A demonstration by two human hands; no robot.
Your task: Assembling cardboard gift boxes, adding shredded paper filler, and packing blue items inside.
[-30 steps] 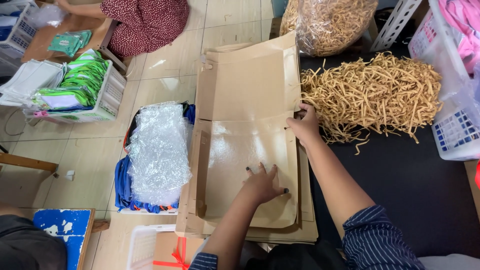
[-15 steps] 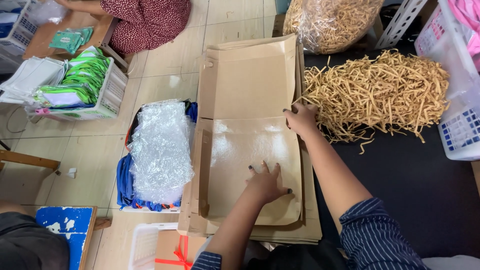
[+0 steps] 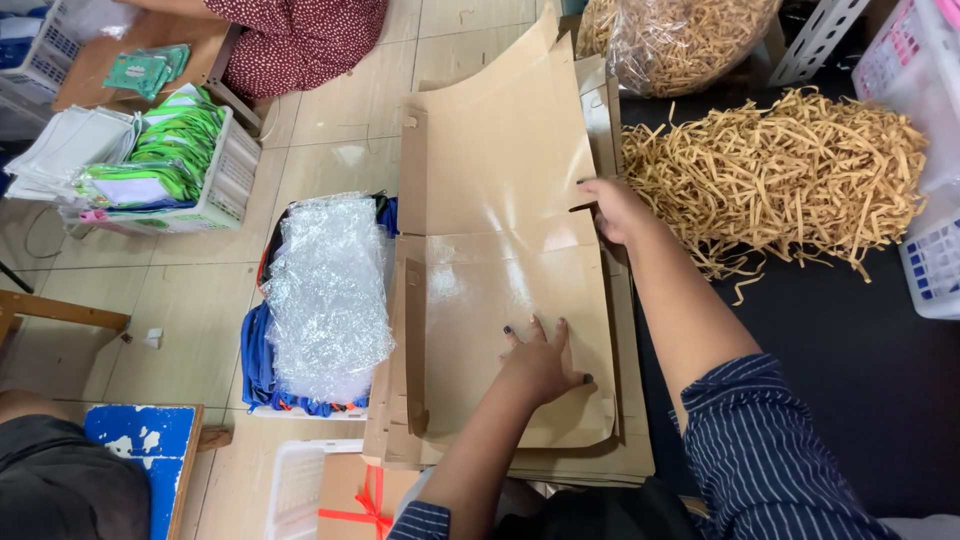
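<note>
A flat brown cardboard box blank lies on top of a stack of similar blanks. Its far half is lifted and curves upward. My left hand presses flat on the near half, fingers spread. My right hand grips the blank's right edge at the fold line. A heap of tan shredded paper lies on the black table surface just right of my right hand.
A basket holding bubble wrap stands on the tiled floor to the left. A white crate of green and white packets sits further left. A clear bag of shredded paper is at the top, a white basket at the right. Another person sits at top left.
The far half of the cardboard blank has risen and bent upward. My right hand has slid slightly along its right edge; my left hand stays pressed on the near half.
</note>
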